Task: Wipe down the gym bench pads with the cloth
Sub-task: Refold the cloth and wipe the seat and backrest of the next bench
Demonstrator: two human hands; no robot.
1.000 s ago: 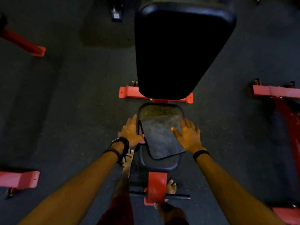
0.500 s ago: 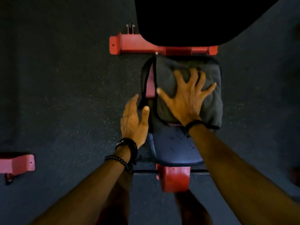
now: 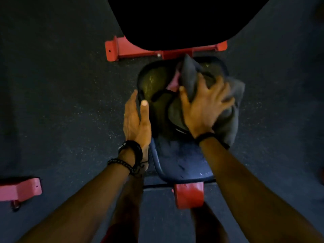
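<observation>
Since half a second ago the cloth (image 3: 226, 118) has gone from lying flat under a spread palm to being bunched up, one corner now lifted toward the red crossbar (image 3: 133, 50) at upper centre, and the far part of the seat pad (image 3: 152, 81) has come uncovered.

At the lower left edge sits a pink-red frame foot (image 3: 22, 190) on the dark speckled floor (image 3: 61, 102). Moving right, the left hand (image 3: 135, 120) lies along the left edge of the seat pad just left of centre, fingers straight and down the side, thumb up on the pad's rim, gripping nothing; dark bead bracelets (image 3: 129, 156) circle its wrist. The seat pad fills the middle of the frame, its near part bluish and flecked with droplets. Below it is a red frame post (image 3: 189, 195). Right of centre, the right hand (image 3: 203, 106) has its fingers curled into the grey cloth, gathering it on the right half of the pad, with a fold hanging over the right edge. Across the top centre hangs the large black back pad (image 3: 184, 20).
</observation>
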